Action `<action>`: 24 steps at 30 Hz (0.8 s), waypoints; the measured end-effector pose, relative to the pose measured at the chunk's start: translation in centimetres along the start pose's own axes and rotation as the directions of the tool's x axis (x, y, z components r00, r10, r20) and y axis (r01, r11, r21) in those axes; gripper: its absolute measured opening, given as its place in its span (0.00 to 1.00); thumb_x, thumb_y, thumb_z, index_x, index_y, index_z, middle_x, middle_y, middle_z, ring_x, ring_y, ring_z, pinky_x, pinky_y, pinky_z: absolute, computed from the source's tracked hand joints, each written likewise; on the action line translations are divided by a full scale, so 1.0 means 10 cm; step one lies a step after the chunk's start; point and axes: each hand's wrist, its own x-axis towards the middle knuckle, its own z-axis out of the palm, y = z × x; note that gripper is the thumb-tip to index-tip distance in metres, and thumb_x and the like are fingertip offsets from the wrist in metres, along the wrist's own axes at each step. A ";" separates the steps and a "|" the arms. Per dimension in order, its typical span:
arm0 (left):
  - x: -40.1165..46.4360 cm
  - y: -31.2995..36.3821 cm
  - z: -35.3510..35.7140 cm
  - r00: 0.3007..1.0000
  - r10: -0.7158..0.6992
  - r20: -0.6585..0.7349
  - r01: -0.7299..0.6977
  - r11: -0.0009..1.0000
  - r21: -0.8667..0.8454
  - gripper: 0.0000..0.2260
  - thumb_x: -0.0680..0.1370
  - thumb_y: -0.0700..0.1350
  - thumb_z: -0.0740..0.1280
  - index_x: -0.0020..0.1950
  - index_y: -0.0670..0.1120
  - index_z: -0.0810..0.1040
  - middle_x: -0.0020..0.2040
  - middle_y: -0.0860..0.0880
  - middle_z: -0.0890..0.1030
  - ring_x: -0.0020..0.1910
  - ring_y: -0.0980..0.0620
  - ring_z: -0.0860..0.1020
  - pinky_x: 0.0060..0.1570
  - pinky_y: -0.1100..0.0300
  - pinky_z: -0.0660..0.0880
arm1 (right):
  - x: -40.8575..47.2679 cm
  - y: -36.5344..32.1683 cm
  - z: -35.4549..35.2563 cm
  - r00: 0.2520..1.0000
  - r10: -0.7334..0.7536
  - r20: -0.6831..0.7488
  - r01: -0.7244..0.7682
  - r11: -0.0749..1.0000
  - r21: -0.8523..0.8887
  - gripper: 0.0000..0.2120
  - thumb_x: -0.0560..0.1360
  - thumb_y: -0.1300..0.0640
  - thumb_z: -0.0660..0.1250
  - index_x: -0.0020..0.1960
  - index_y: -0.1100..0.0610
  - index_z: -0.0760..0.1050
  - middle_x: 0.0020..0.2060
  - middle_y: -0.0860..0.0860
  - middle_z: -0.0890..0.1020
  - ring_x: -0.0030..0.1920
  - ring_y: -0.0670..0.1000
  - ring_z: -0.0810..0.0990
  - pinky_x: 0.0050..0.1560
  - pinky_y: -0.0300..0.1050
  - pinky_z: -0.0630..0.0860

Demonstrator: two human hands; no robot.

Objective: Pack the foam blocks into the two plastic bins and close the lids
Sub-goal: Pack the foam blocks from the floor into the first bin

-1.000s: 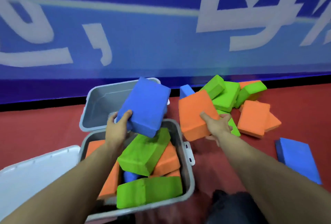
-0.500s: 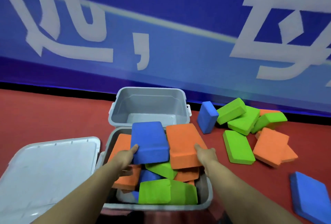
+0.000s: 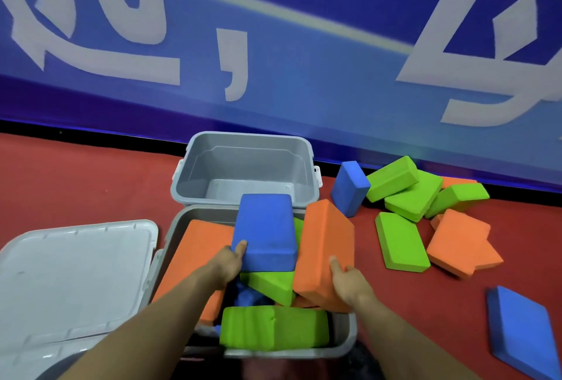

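Grey plastic makes the near bin (image 3: 349, 337), which is heaped with foam blocks. The left hand (image 3: 226, 264) grips a blue block (image 3: 266, 230) over it, and the right hand (image 3: 349, 284) grips an orange block (image 3: 324, 245) at its right edge. Behind stands the far bin (image 3: 243, 148), and more blocks (image 3: 404, 194) lie on the red floor (image 3: 76, 182) to the right. A lid (image 3: 70, 273) lies at the left.

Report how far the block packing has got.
Done: the near bin is piled with blocks. In hand: the left hand grips a blue block and the right hand an orange block over it. Left: the far bin is empty, blocks lie on the floor, the lid is off.
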 end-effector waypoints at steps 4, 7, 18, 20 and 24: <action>0.04 -0.03 0.04 1.000 -0.005 -0.016 0.004 0.997 -0.081 0.26 0.85 0.58 0.56 0.72 0.38 0.68 0.66 0.41 0.75 0.56 0.43 0.74 0.54 0.53 0.71 | -0.03 -0.05 0.01 0.999 0.020 -0.038 -0.020 1.000 -0.012 0.37 0.82 0.35 0.48 0.76 0.63 0.64 0.73 0.62 0.70 0.74 0.62 0.67 0.72 0.51 0.63; 0.03 -0.04 0.02 0.997 0.015 -0.073 -0.018 0.999 -0.049 0.29 0.85 0.58 0.57 0.76 0.36 0.64 0.72 0.39 0.72 0.66 0.41 0.73 0.64 0.52 0.69 | -0.13 -0.09 -0.01 0.986 -0.037 -0.164 0.037 0.999 0.001 0.32 0.82 0.39 0.54 0.76 0.60 0.64 0.71 0.62 0.70 0.71 0.63 0.70 0.71 0.53 0.65; -0.51 -0.33 -0.60 0.968 0.064 -0.243 -0.043 0.995 0.090 0.31 0.84 0.58 0.56 0.80 0.38 0.60 0.78 0.39 0.65 0.77 0.41 0.65 0.74 0.51 0.61 | -0.74 -0.58 0.30 0.762 -0.632 -0.139 0.586 0.765 -0.267 0.30 0.82 0.39 0.57 0.80 0.51 0.61 0.79 0.52 0.61 0.79 0.54 0.58 0.78 0.51 0.57; -0.57 -0.44 -0.78 0.964 0.063 -0.258 -0.040 0.995 0.092 0.32 0.84 0.59 0.56 0.80 0.38 0.60 0.78 0.39 0.65 0.76 0.41 0.66 0.74 0.50 0.62 | -0.82 -0.62 0.36 0.722 -0.685 -0.094 0.634 0.710 -0.308 0.31 0.82 0.39 0.57 0.81 0.51 0.59 0.80 0.50 0.60 0.80 0.51 0.56 0.79 0.49 0.53; -0.58 -0.67 -1.02 0.964 0.032 -0.265 -0.013 0.997 0.071 0.32 0.84 0.60 0.56 0.80 0.39 0.60 0.78 0.40 0.65 0.76 0.40 0.66 0.74 0.47 0.63 | -0.93 -0.78 0.50 0.673 -0.739 0.004 0.701 0.636 -0.322 0.32 0.82 0.38 0.58 0.81 0.49 0.57 0.80 0.48 0.59 0.80 0.49 0.56 0.79 0.48 0.54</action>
